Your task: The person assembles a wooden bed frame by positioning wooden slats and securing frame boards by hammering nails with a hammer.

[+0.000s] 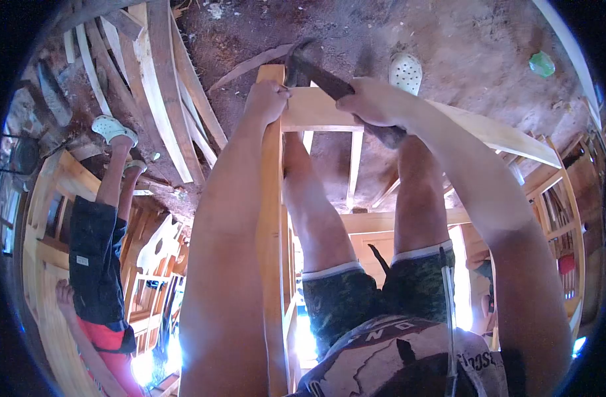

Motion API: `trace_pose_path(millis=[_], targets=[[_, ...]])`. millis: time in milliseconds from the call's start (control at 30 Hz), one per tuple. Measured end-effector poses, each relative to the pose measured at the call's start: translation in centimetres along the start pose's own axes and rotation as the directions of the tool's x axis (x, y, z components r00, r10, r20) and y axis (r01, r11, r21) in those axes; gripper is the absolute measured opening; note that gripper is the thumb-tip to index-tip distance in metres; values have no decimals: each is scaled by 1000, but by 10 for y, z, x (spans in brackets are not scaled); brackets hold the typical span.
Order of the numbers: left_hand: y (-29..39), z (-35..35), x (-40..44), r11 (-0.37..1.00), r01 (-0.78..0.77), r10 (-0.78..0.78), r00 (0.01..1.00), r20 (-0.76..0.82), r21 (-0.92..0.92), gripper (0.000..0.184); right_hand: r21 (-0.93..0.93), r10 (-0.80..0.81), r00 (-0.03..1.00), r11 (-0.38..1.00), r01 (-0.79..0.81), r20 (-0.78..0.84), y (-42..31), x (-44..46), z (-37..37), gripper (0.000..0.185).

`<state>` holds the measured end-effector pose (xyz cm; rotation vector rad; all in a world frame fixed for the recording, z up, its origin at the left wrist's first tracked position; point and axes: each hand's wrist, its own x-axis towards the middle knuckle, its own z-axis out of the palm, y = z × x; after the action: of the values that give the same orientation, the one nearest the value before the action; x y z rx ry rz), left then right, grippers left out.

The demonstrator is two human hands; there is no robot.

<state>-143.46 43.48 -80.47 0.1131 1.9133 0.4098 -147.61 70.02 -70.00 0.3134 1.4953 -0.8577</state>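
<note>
My right hand (pixel 374 102) is wrapped round the handle of a dark hammer (pixel 319 78), whose head is beside the top end of an upright wooden post (pixel 272 198). My left hand (pixel 268 101) is closed at that post, its fingertips pinched near the corner where a pale crosspiece (pixel 319 109) meets it. Whatever the left fingertips hold is too small to make out. The crosspiece runs right from the post, below the hammer. My bare legs are beneath and behind the wooden frame.
Long wooden strips (pixel 161 92) lie at the upper left. Another person (pixel 94 264) in dark shorts is at the left by a wooden frame (pixel 42 258). A pale clog (pixel 405 73) and a green object (pixel 542 64) are on the dirt floor. A long board (pixel 495 132) extends right.
</note>
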Motion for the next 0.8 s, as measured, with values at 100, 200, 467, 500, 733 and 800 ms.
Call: trace_pose_path(millis=[100, 200, 467, 500, 733, 800], targets=[[-2, 3, -6, 990, -100, 103, 994, -28, 103, 30, 46, -20, 1000, 999, 21, -21, -8, -5, -6, 32], [2, -2, -6, 999, 22, -21, 999, 27, -38, 30, 213, 38, 983, 977, 2, -181, -9, -6, 4, 34], [-5, 7, -4, 994, 46, -40, 998, -56, 99, 29, 238, -30, 984, 968, 72, -177, -12, -1, -15, 34], [-6, 7, -5, 994, 49, -44, 998, -52, 96, 29, 297, 18, 967, 953, 60, -253, -14, -4, -12, 35], [-3, 0, -2, 994, 15, -19, 999, 39, 112, 33, -20, 8, 1000, 1000, -8, 30, -1, 5, -16, 33], [-8, 6, -4, 995, 13, -14, 1000, 12, 96, 34, 144, -28, 999, 989, 32, -30, -4, 0, -14, 33]])
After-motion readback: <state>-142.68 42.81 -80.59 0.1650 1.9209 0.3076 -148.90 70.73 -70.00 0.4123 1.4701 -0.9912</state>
